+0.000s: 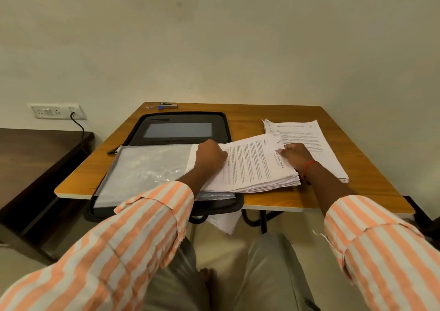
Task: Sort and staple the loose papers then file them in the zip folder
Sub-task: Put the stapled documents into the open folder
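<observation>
Thick stack of white printed papers [257, 165] lies mid-tabletop, its left part over the open black zip folder [181, 116], its right part on the orange-brown wooden tabletop [297, 113]. Long axis runs left-right, a bit skewed. The page head points right, so the print lines run away from me. There is a bold heading at the right end, but I can't read it and the body text is too small.

Left hand [210, 154]: fingers curled over the stack's far-left corner, gripping it. Right hand [296, 156]: fingers curled on the stack's right end by the heading, holding it, with a red thread band [309, 166] at the wrist. Both sleeves are orange-and-white striped.

The folder's long axis runs away from me, lid half far and near half hanging over the tabletop's near edge. A clear plastic sleeve [142, 170] covers the near half, touching the stack's left edge. The zipper pull [114, 150] is at the left side.

A second white paper stack [316, 144] sits to the right, just beside the held stack and partly under my right wrist. Its head points away from me and the title is unreadable. A small blue-and-silver stapler [167, 106] sits at the far edge, beyond the folder.

Bare wood shows at the far right corner, along the near right edge and in a strip left of the folder. More white sheets [226, 222] show under the tabletop. A white wall socket [56, 112] with a black cable [79, 129] and a dark brown side table [35, 148] are at the left.
</observation>
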Motion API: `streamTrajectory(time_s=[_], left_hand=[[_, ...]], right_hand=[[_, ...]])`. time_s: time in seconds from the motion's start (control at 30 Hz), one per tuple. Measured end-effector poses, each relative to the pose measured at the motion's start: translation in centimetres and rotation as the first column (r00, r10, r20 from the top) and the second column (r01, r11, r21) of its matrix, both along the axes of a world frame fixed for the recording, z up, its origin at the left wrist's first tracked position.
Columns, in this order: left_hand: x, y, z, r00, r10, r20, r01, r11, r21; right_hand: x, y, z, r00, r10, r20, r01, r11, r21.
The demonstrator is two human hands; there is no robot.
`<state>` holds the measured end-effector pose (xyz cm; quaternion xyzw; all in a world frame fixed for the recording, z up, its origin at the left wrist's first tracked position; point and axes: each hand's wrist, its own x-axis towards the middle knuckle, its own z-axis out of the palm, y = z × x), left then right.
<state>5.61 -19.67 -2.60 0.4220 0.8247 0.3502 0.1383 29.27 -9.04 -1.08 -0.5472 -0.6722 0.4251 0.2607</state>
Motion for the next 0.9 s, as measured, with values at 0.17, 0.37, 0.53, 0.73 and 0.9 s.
streamTrajectory(time_s=[0.17,0.37,0.53,0.73,0.9], left_hand=[[-0.3,-0.3,-0.8,0.993,-0.004,0.116,0.001,1.0,0.027],[-0.1,-0.7,-0.5,0.983,-0.007,0.182,-0.001,0.999,0.042],[0.0,-0.8,-0.5,0.978,0.014,0.21,-0.027,0.998,0.058],[-0.1,-1.0,-0.1,0.973,-0.003,0.231,-0.002,1.0,0.022],[-0.1,-0.8,-0.1,0.971,0.02,0.239,-0.031,0.999,0.041]], right_hand=[[-2.2,0.4,-1.8,0.999,0.042,0.011,-0.042,0.999,-0.005],[-4.8,-1.9,-0.7,0.998,0.061,-0.006,-0.061,0.998,0.0],[-8.2,-4.1,-0.8,0.993,0.119,0.002,-0.119,0.993,0.0],[-8.4,-3.7,-0.7,0.995,0.018,0.101,-0.031,0.991,0.128],[-9.1,-3.4,-0.5,0.995,-0.01,0.1,-0.001,0.994,0.108]])
